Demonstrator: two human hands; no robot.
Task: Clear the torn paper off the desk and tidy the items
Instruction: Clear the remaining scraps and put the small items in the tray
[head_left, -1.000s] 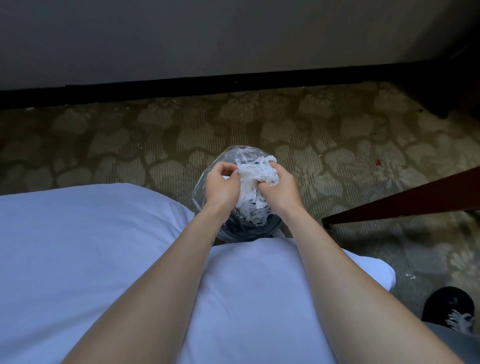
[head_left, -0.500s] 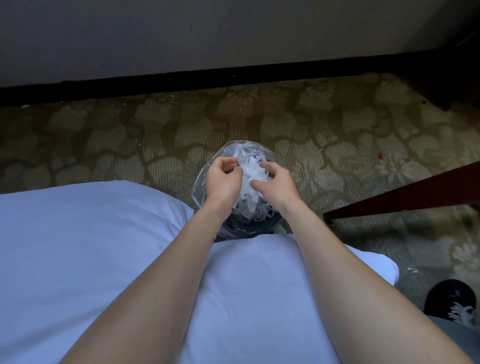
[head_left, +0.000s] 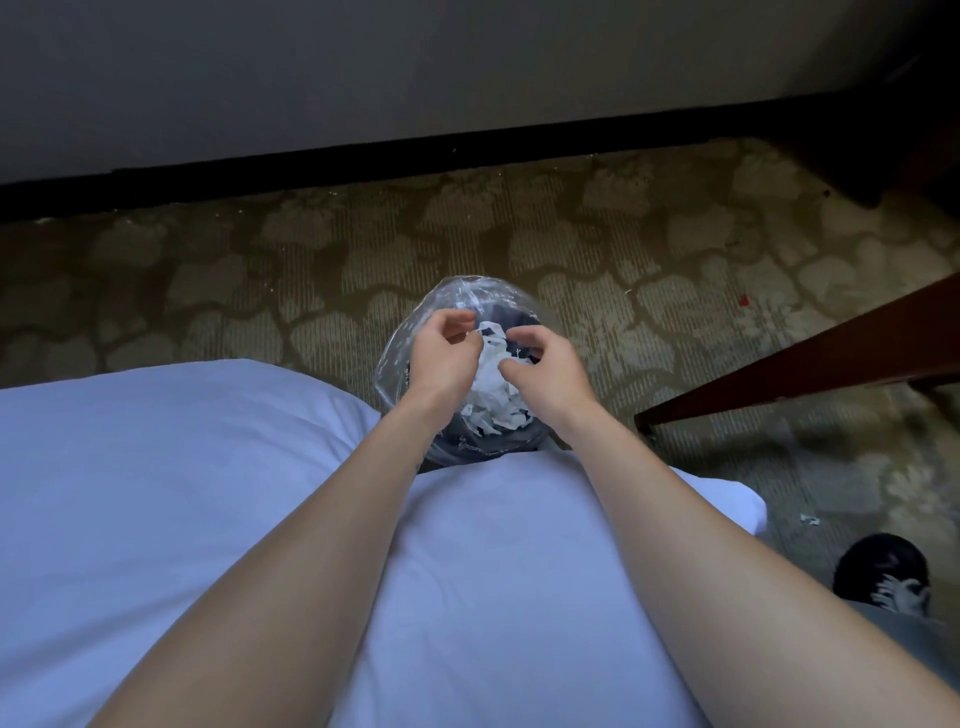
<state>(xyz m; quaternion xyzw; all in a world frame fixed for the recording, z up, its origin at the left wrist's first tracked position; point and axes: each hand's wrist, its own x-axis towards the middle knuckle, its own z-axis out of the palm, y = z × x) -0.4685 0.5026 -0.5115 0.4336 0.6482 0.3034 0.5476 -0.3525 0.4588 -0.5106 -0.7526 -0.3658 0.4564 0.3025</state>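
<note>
Torn paper (head_left: 492, 387) heaped in bin (head_left: 462, 449), no clear axis. Left hand (head_left: 441, 358), right hand (head_left: 546, 370) above bin: fingers loosely curled, empty.

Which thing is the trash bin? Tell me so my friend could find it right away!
Look at the brown patterned carpet beyond the big white cloth. Right at the cloth's far edge, below the left hand and right hand, stands the small round dark bin. It's the only thing with a shiny clear plastic liner, and torn white paper is piled inside.
</note>
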